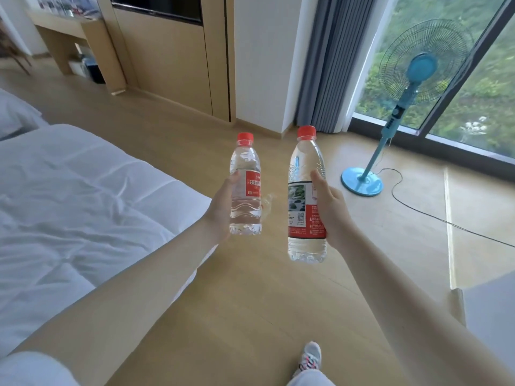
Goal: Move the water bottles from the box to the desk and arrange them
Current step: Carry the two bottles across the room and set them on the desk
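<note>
Sneaker, white with pink trim: on pale wood floor, beside the white quilted bed.

Left hand: fingers wrapped round a short clear plastic water bottle with red cap and red label, held upright in the air off the bed's corner.

Right hand: gripping a taller clear red-capped bottle, upright, farther from the bed. The two bottles are near but apart.

Light wooden surface: beyond the bed's far end, likely the destination.

Handling advice: keep both bottles vertical and separated, walk along the bed's edge, and stand one down fully before releasing the other.
</note>
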Available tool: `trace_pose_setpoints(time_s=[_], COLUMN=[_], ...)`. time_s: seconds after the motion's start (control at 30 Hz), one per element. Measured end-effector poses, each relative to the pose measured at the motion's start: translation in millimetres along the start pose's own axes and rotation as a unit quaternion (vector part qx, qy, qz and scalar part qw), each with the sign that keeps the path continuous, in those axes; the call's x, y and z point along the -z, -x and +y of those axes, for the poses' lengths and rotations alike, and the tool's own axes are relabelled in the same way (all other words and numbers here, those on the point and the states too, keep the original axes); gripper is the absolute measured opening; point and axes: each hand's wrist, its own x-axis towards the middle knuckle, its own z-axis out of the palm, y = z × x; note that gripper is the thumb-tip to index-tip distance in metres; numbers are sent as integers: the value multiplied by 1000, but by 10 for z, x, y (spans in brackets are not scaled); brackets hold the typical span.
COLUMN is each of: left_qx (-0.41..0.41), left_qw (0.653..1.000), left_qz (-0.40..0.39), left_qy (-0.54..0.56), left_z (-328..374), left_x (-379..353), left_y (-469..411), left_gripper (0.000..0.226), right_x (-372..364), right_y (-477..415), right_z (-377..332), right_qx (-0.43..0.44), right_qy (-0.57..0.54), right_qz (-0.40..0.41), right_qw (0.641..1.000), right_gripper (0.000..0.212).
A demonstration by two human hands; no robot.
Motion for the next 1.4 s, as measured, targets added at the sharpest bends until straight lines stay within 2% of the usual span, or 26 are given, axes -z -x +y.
trace_pose_setpoints(time_s=[0.2,0.33,0.4,0.57,0.7,0.8,0.97,1.03,1.13,1.27,1.4], left_qx=[19,64,69,70,42,64,34,35,42,95,105], left_qw=[999,993,991,993,992,993,990,989,992,995,994], left_qz=[20,5,22,67,118,91,105,99,82,15,-15], left_qy=[16,97,110,72,-3,47,-92,-102,-84,-21,-5], left_z=[106,193,225,373,420,426,469,520,597,724,870], left_x=[-208,-485,-641,-1034,-1306,-1527,-1634,-1661,-1691,-1775,-1789], left_y=[-578,-1092,-1358,-2072,-2543,-2788,-3298,-3493,-3865,-4473,-5198], left_gripper=[62,89,92,59,54,53,60,56,55,83,83], right_x=[219,466,618,1034,1287,1400,1587,1653,1742,1828,1831], right_y=[-760,-1433,-1776,-2552,-3044,-3286,-3688,-3861,-4144,-4601,-5192], right_z=[1,-56,-117,-295,-374,-377,-465,-528,-582,-586,-613], right_qx=[-8,-10,-17,-25,-25,-38,-29,-30,-37,-29,-41], right_qy=[-33,-57,-55,-51,-50,-60,-53,-57,-63,-34,-8], right_qz=[-28,-33,-40,-66,-71,-58,-44,-38,-14,20,40], right_qw=[999,998,998,996,996,996,997,997,997,999,998], right_gripper=[39,37,36,38,40,40,40,40,38,36,38])
